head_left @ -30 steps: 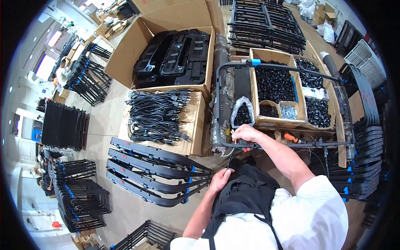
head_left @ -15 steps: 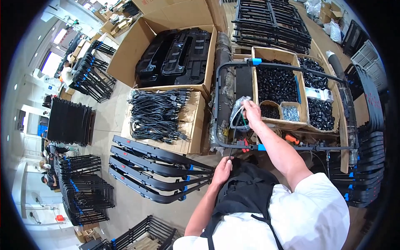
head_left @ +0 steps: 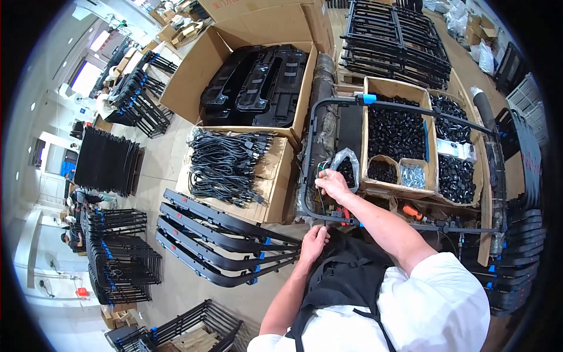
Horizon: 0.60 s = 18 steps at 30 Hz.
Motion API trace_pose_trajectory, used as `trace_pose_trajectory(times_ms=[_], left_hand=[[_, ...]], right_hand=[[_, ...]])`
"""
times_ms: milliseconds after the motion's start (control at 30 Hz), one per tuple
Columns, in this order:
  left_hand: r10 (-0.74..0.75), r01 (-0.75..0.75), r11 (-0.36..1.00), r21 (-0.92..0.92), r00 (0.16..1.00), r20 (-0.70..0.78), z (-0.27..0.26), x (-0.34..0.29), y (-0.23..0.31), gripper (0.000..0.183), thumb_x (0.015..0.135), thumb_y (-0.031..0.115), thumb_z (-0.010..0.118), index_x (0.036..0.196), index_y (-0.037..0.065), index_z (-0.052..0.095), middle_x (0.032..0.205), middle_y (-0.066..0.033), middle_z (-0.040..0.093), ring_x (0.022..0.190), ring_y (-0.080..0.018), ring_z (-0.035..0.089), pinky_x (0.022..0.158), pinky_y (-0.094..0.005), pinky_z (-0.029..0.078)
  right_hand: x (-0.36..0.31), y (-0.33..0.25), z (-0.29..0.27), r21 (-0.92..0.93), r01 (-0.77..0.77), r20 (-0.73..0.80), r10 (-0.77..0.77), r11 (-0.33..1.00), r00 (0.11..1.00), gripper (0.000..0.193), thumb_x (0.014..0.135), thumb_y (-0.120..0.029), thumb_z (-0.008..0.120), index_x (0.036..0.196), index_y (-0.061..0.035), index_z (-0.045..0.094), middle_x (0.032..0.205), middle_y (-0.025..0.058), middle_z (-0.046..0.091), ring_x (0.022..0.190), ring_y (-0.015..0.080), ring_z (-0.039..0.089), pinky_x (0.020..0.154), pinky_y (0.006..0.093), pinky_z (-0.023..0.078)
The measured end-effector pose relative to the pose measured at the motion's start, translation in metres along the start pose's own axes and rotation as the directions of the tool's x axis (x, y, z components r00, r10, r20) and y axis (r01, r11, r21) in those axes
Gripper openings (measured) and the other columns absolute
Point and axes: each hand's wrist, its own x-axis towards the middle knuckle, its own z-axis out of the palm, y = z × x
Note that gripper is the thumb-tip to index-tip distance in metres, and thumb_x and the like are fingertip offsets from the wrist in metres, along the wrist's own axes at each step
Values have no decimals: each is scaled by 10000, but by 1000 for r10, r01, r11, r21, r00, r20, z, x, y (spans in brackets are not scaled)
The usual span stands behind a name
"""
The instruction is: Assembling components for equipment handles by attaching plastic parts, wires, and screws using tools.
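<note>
Both of my hands are on a thin black cable near the left end of a black tubular frame. My right hand pinches its upper part, where thin wire ends, one of them green, stick out above the fingers. Lower down, in front of my apron, my left hand is closed around the cable. Just beyond my right hand stands a clear plastic bag with small black parts in it. Red-handled pliers lie by the frame's near bar, partly covered by my forearm.
A cardboard box of small black parts and screws lies under the frame. An orange-handled tool is near the front bar. Bundled black cables top a carton at left, before a box of black panels. Curved black frames lean nearby.
My right hand has come out of the plastic bag and moved left and nearer, to the cable's wire ends. My left hand keeps its hold. The view has shifted slightly.
</note>
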Motion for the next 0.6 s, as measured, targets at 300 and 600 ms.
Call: trace_pose_trajectory(times_ms=[300,600], left_hand=[[3,-19,995,-95,986,-169,14,7,15,242,1060,251,643,1077,19,710,887,-36,731,723,-98,638,679,-271,513],[-54,18,989,-149,969,-241,25,4,27,188,1041,182,671,1012,4,727,856,-45,734,691,-93,639,650,-260,522]], right_hand=[[21,1,2,-82,16,-64,-21,996,998,281,910,-176,741,1135,-14,702,829,52,723,596,122,629,563,298,499],[14,-15,-12,-86,-46,35,49,995,998,421,907,-218,774,1257,-10,667,906,41,717,638,111,620,575,282,476]])
